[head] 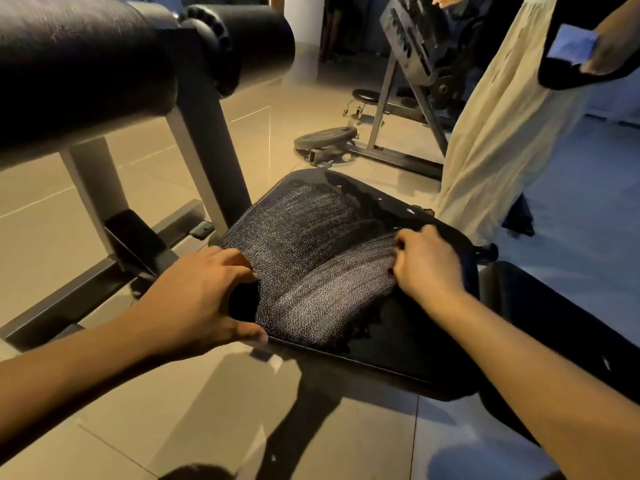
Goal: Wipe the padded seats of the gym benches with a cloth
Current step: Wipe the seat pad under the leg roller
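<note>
my left hand (204, 299) grips the left edge of the padded seat (322, 258), fingers curled over its side. the seat lies low between my hands, streaked pale across its middle. my right hand (426, 265) rests on the seat's right part, fingers curled under; whether they hold anything i cannot tell.

Roller pad (86, 64) partly beyond the top-left edge; bystander (502, 133) mostly beyond the top.

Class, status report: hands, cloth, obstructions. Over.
Left hand grips cloth, left edge; right hand grips right edge. Cloth spread on seat. Person standing close, far side.
</note>
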The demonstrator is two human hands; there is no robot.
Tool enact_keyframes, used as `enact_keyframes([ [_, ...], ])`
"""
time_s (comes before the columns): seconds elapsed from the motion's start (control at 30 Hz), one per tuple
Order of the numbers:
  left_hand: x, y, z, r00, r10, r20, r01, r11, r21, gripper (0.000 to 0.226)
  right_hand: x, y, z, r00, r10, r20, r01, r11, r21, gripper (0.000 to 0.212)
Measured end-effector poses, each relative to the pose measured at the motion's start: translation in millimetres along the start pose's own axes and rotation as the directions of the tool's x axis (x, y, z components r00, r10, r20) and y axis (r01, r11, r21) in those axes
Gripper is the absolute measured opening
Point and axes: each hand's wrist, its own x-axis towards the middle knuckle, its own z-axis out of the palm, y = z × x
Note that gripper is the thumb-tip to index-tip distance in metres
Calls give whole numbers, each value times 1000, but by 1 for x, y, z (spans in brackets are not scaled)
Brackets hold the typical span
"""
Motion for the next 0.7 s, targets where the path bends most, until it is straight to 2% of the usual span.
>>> enact_keyframes([
  [0.07,2,0,-2,1000,9,-6,-8,1000,5,109,-29,-43,-3,984,-171,44,164,978,129,20],
  [0.1,3,1,-3,1000,11,-5,-11,1000,14,109,-48,-65,-6,954,-294,62,277,940,198,19],
  [0.17,3,1,-3,1000,14,-7,-14,999,32,108,-84,-95,-13,850,-518,95,474,831,292,18],
  [0.2,3,1,-3,1000,17,-8,-17,999,40,108,-95,-99,-14,813,-576,89,527,791,310,18],
  [0.23,3,1,-2,1000,19,-3,-18,999,49,108,-96,-95,-14,808,-584,72,539,784,308,18],
  [0.3,2,0,-1,1000,26,-2,-26,997,67,108,-77,-69,-8,882,-469,40,446,861,244,19],
  [0.4,2,1,-1,999,38,-16,-37,997,68,107,-23,7,-3,991,-130,30,129,991,37,24],
  [0.47,4,3,-5,999,34,2,-34,997,69,108,-5,42,-6,998,62,9,-62,998,-27,25],
  [0.5,4,4,-6,999,38,18,-39,996,76,107,-6,41,-6,996,87,-4,-87,995,-43,25],
  [0.53,5,6,-7,999,46,25,-48,995,83,107,-12,29,-6,997,73,-3,-73,997,-36,25],
  [0.6,8,8,-6,998,63,20,-64,994,92,109,-34,-14,-5,998,-62,28,60,996,59,26],
  [0.63,9,10,-5,998,67,22,-69,993,95,112,-49,-37,-5,984,-173,44,166,977,132,25],
  [0.7,10,11,-2,998,63,21,-65,995,82,118,-78,-76,-12,907,-414,82,385,890,244,22],
])
